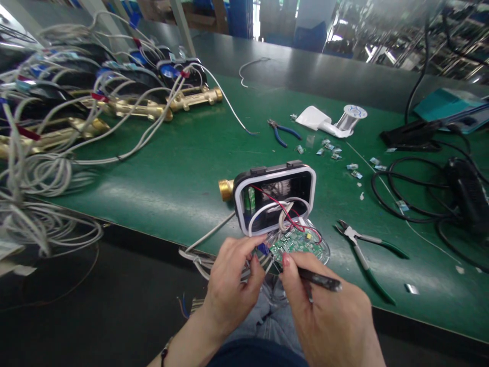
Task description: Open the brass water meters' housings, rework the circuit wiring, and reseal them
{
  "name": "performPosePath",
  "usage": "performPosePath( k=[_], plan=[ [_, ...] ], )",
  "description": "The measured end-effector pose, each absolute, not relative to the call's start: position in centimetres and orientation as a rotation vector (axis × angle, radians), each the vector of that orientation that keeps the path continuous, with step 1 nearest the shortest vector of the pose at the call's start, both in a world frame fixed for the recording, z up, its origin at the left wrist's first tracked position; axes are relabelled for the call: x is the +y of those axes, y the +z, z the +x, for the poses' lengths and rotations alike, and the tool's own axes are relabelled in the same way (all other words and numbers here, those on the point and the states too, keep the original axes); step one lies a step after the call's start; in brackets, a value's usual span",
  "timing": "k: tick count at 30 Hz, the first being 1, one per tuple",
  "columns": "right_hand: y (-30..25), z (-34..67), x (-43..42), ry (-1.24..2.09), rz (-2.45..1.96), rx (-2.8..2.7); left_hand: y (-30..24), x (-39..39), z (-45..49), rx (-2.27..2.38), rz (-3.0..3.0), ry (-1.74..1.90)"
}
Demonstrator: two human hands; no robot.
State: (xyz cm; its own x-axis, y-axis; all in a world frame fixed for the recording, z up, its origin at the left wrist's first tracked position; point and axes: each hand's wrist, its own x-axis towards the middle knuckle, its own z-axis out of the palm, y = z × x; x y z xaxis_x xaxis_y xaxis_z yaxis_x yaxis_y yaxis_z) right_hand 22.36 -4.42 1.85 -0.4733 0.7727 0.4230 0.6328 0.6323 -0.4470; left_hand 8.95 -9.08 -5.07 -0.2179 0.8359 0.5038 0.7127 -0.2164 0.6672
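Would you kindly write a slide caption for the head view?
Left hand beside a green circuit board, right hand holding a black tool at its near edge.

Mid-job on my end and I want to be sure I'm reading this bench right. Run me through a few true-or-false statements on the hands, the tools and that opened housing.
1. The right hand holds a dark pen-like tool. True.
2. The circuit board is nearer the person than the black housing. True.
3. The black housing's open side faces away from the person. False: it faces the person.
4. The green-handled pliers lie left of the circuit board. False: the green-handled pliers lie to its right.
5. The silvery spool sits on a white holder. True.
6. The left hand grips the blue-handled pliers. False: the blue-handled pliers lie on the green bench top, away from the left hand.
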Motion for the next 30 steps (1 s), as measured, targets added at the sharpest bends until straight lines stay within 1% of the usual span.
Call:
performPosePath(
  k=[3, 8, 13, 19, 30],
  plan=[
    [2.4, 22.1, -4.1, 0.281, -1.095, -2.279, -5.2, -9.1, 9.0, 1.885, 1.877, 1.427],
    [2.7, 23.7, -5.0, 0.529, -1.051, -2.090, -5.3, -9.1, 9.0, 1.912, 1.878, 1.413],
    [0.6, 24.7, -5.7, 0.657, -0.986, -1.870, -5.2, -9.1, 9.0, 1.931, 1.892, 1.385],
    [-1.7, 24.1, -5.5, 0.757, -0.932, -1.805, -5.0, -9.1, 9.1, 1.944, 1.883, 1.386],
    [-3.2, 23.8, -5.9, 0.776, -0.843, -1.782, -4.9, -9.1, 8.9, 1.922, 1.837, 1.350]
  ],
)
